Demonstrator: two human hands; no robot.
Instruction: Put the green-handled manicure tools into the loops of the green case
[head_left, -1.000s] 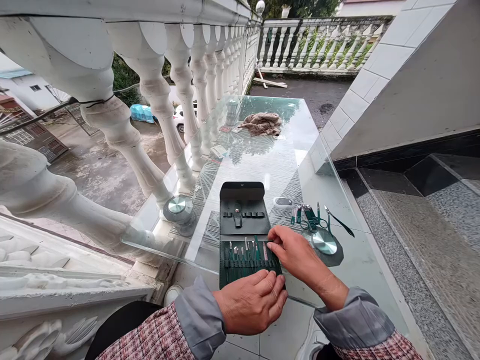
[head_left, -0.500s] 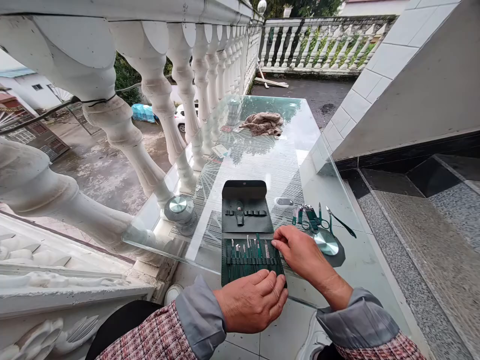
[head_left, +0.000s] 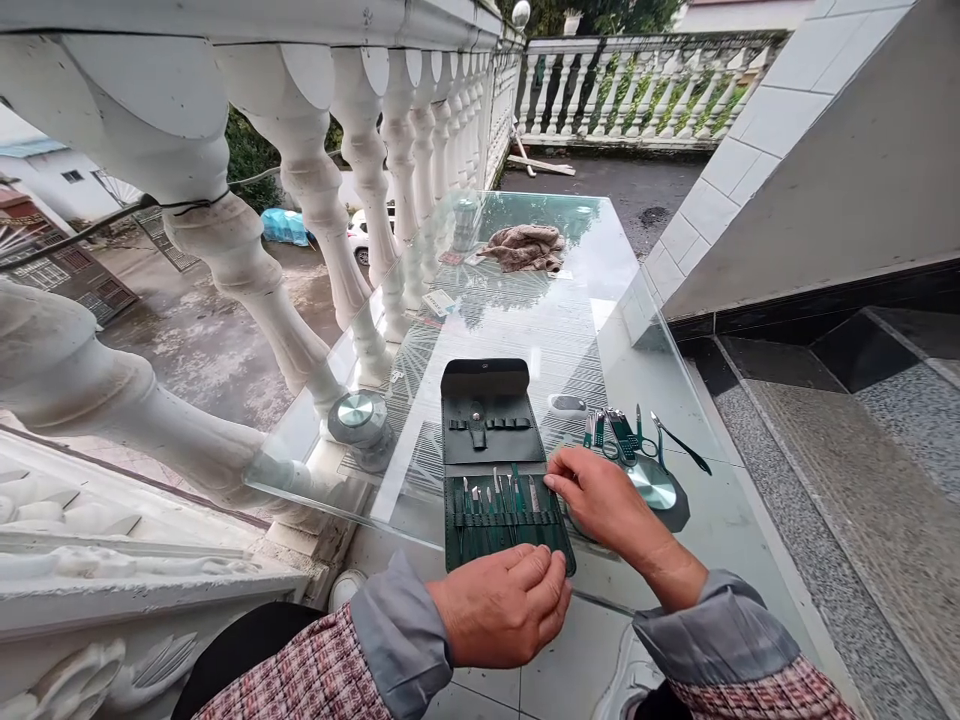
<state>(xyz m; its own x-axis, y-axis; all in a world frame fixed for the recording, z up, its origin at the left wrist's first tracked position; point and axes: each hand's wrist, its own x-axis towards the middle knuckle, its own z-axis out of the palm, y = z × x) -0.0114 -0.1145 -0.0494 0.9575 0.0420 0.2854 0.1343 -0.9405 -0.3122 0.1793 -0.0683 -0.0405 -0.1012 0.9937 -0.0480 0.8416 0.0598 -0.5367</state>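
An unfolded dark green manicure case (head_left: 491, 447) lies near the close edge of the glass table. Several slim metal tools (head_left: 499, 495) stand in a row of loops in its lower half, while the upper flap's loops hold nothing. My left hand (head_left: 506, 605) is closed at the case's lower right corner, its thumb hidden behind the fingers. With thumb and forefinger pinched, my right hand (head_left: 607, 500) grips the case's right edge beside the tool row; any small tool between those fingertips is hidden. Nail clippers (head_left: 621, 435), scissors (head_left: 642, 438) and nippers (head_left: 679, 443) rest beyond my right hand.
A grey oval object (head_left: 568, 404) lies on the glass table (head_left: 420, 440) right of the case. Toward the far end sit a crumpled brown cloth (head_left: 523, 248) and a small card (head_left: 439, 302). White balusters (head_left: 307, 190) line the left side; stone steps (head_left: 847, 440) rise on the right.
My left hand has shifted slightly down and left, its fingers curling a little more. My right hand stays almost in place at the case's edge.
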